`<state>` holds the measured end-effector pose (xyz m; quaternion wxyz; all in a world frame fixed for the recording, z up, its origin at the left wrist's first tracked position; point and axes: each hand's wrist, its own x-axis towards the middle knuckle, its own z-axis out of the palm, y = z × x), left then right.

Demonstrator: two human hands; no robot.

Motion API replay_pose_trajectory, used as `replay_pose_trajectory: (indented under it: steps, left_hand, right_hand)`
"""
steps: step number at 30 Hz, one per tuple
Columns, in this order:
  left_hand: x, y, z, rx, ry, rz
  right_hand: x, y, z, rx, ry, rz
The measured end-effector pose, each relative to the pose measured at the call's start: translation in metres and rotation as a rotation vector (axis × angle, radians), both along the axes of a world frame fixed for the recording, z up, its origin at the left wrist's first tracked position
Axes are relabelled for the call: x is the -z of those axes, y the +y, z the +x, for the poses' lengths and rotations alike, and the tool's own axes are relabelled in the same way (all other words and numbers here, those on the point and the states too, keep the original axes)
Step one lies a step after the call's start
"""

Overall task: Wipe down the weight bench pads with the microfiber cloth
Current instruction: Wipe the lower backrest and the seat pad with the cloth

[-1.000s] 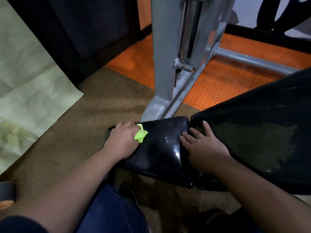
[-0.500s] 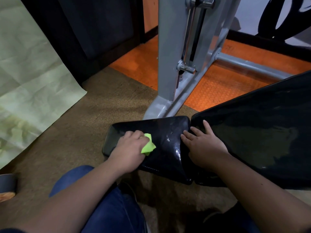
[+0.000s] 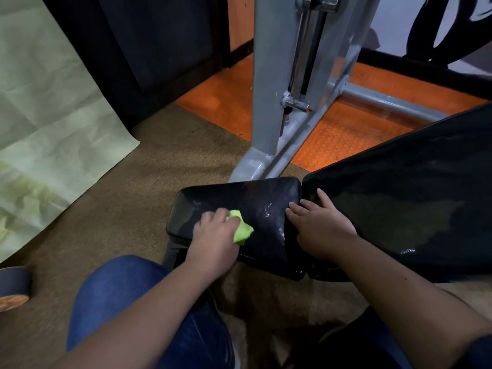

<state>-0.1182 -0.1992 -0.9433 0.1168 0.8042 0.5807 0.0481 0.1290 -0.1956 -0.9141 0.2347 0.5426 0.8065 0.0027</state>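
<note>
The small black seat pad (image 3: 266, 201) of the weight bench lies in the middle, glossy with wet streaks. To its right rises the large black back pad (image 3: 415, 198). My left hand (image 3: 215, 235) grips a bunched lime-green microfiber cloth (image 3: 241, 230) and presses it on the near left part of the seat pad. My right hand (image 3: 319, 225) rests flat with spread fingers across the gap between the two pads.
A grey steel machine frame (image 3: 269, 102) stands just behind the seat pad on an orange mat (image 3: 343, 134). Brown carpet (image 3: 133, 209) lies left, with a pale green sheet (image 3: 48, 123) at far left. My blue-jeaned knee (image 3: 114, 294) is below.
My left hand has slid the cloth from the seat pad's far left corner toward me and to the right. My right hand has stayed where it was.
</note>
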Motion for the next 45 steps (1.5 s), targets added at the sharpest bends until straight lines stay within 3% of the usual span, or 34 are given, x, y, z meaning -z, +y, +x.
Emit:
replay_pose_trajectory:
  steps: [3, 7, 12, 14, 17, 21, 24, 26, 30, 34, 38, 45]
  left_hand:
    - [0.011, -0.028, -0.015, 0.139, -0.037, 0.004]
    - [0.008, -0.021, -0.021, -0.049, -0.08, -0.018]
    - [0.01, -0.05, -0.022, 0.106, -0.044, -0.011]
    - [0.01, -0.034, -0.041, 0.015, -0.045, -0.011]
    - [0.005, -0.02, -0.043, -0.096, -0.043, 0.004]
    - [0.007, -0.033, -0.043, 0.147, -0.014, -0.039]
    - [0.003, -0.006, -0.051, 0.02, -0.026, -0.022]
    - [0.001, 0.001, -0.041, -0.027, -0.03, 0.009]
    - [0.006, 0.004, -0.044, 0.121, 0.031, 0.016]
    - [0.003, 0.026, -0.042, -0.029, 0.004, 0.051]
    - [0.009, 0.028, -0.044, 0.131, 0.055, 0.04]
    - [0.01, 0.048, -0.045, -0.009, 0.027, 0.043]
  right_hand:
    - [0.001, -0.005, 0.0, -0.002, 0.019, -0.011]
    - [0.002, -0.005, -0.002, 0.002, 0.036, 0.011]
    - [0.001, -0.01, -0.002, 0.006, 0.047, 0.0]
    - [0.001, -0.01, -0.004, 0.018, 0.071, 0.013]
    - [0.003, -0.012, -0.01, 0.036, 0.154, 0.01]
    - [0.011, -0.021, -0.02, 0.062, 0.333, -0.057]
    - [0.017, -0.019, -0.03, 0.14, 0.426, -0.038]
    - [0.018, -0.017, -0.039, 0.166, 0.425, -0.035]
    - [0.021, -0.02, -0.045, 0.193, 0.399, -0.06]
    - [0.016, -0.017, -0.06, 0.203, 0.356, -0.054]
    - [0.014, -0.012, -0.057, 0.177, 0.348, -0.058]
    - [0.015, -0.006, -0.064, 0.119, 0.466, 0.092]
